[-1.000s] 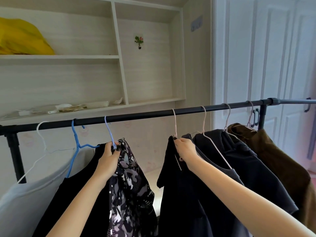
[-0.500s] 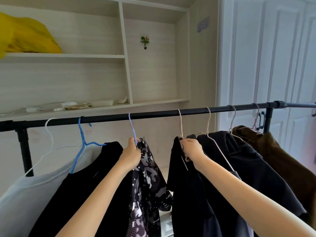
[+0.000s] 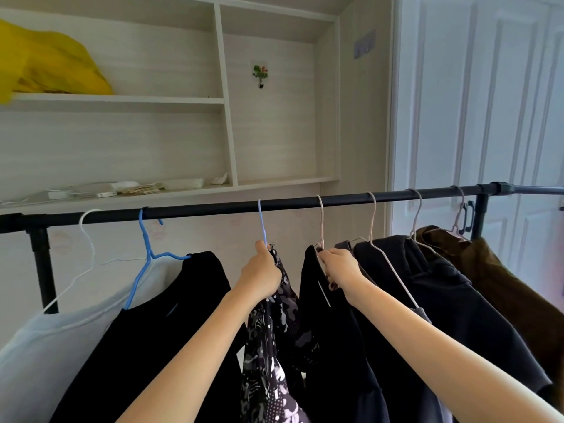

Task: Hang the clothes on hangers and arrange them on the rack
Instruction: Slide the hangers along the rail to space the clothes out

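A home bedroom or closet corner: a black clothes rack (image 3: 213, 209) hung with garments, built-in pale wooden shelves (image 3: 122, 100) holding odds and ends, and white panelled doors (image 3: 476, 102).

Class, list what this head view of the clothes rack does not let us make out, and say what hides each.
- Lower hems of all garments: cut off by the bottom edge.
- Patterned garment: its hanger shoulders are hidden by the left hand and the cloth.
- Items on the lower shelf: too small to identify.
- Rack feet: out of frame.
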A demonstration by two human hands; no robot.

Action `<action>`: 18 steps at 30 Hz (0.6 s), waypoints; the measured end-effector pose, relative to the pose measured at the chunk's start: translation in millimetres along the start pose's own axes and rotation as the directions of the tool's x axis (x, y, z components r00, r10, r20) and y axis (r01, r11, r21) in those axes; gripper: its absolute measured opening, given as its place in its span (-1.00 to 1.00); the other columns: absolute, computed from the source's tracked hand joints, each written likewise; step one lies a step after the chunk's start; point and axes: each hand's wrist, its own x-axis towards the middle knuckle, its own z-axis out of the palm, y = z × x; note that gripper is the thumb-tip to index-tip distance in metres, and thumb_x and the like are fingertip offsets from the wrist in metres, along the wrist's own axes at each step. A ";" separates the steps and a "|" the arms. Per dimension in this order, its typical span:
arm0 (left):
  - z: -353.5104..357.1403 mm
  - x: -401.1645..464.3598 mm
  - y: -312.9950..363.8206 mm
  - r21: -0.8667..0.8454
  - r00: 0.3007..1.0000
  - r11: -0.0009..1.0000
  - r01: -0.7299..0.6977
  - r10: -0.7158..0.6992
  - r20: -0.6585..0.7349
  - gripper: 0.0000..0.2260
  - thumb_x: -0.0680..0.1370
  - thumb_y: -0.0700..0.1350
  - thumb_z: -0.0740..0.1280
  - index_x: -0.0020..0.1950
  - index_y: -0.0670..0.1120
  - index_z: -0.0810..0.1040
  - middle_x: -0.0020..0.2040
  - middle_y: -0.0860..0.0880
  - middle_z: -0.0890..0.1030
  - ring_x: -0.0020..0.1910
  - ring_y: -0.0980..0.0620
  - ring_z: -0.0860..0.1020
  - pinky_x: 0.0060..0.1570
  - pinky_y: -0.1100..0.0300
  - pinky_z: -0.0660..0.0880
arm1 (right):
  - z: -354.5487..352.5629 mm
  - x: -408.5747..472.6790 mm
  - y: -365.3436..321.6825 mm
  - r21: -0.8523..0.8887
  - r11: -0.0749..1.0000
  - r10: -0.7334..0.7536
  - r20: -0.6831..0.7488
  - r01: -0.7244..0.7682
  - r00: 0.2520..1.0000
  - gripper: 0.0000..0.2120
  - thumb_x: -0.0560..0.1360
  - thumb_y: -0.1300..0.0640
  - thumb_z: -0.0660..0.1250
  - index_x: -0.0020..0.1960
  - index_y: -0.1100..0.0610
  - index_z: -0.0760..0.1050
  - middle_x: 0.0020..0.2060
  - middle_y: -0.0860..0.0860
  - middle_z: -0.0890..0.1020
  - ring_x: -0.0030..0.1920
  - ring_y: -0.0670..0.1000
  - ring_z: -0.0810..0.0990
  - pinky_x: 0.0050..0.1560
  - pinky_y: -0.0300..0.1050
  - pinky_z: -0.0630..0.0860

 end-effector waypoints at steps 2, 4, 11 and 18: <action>3.7 0.6 3.8 0.004 1.000 1.000 -0.012 0.012 0.008 -0.60 0.55 -0.36 0.05 0.38 -0.13 0.13 -0.32 -0.06 0.34 -0.48 0.02 0.28 -0.54 0.19 0.19 | 1.1 -0.5 0.2 -0.004 1.000 -0.006 -0.008 0.005 1.000 -0.72 0.55 0.05 0.23 -0.31 0.11 0.31 -0.46 0.02 0.32 -0.44 0.01 0.25 -0.29 -0.06 0.26; 5.8 -0.4 5.9 0.007 1.000 1.000 -0.022 0.022 -0.009 -0.60 0.55 -0.37 0.05 0.37 -0.17 0.14 -0.33 -0.05 0.34 -0.47 0.02 0.28 -0.52 0.19 0.19 | 0.5 -0.3 0.7 -0.006 1.000 -0.014 -0.018 0.014 1.000 -0.71 0.55 0.05 0.23 -0.31 0.11 0.31 -0.45 0.02 0.33 -0.44 0.01 0.25 -0.27 -0.06 0.25; 2.8 -0.9 -3.1 -0.073 0.999 0.997 -0.022 0.019 -0.034 -0.70 0.62 -0.18 0.07 0.35 -0.14 0.16 0.01 -0.20 0.50 -0.41 0.04 0.34 -0.46 0.21 0.26 | -1.4 -11.6 -3.6 -0.250 0.961 -0.171 -0.216 0.115 0.961 -0.78 0.57 0.01 0.20 -0.12 0.16 0.31 -0.29 -0.02 0.49 -0.32 0.02 0.45 -0.26 -0.11 0.33; -51.4 -17.2 -40.3 0.031 0.892 0.996 -0.081 0.087 -0.443 -0.56 0.61 -0.02 0.18 0.45 -0.09 0.19 0.41 -0.11 0.32 0.18 -0.07 0.51 0.04 0.05 0.51 | 24.9 -33.9 -47.3 -0.338 0.837 -0.530 -0.309 0.429 0.790 -0.88 0.55 0.13 0.22 -0.02 0.04 0.26 -0.10 -0.04 0.48 -0.09 0.01 0.47 -0.20 -0.13 0.29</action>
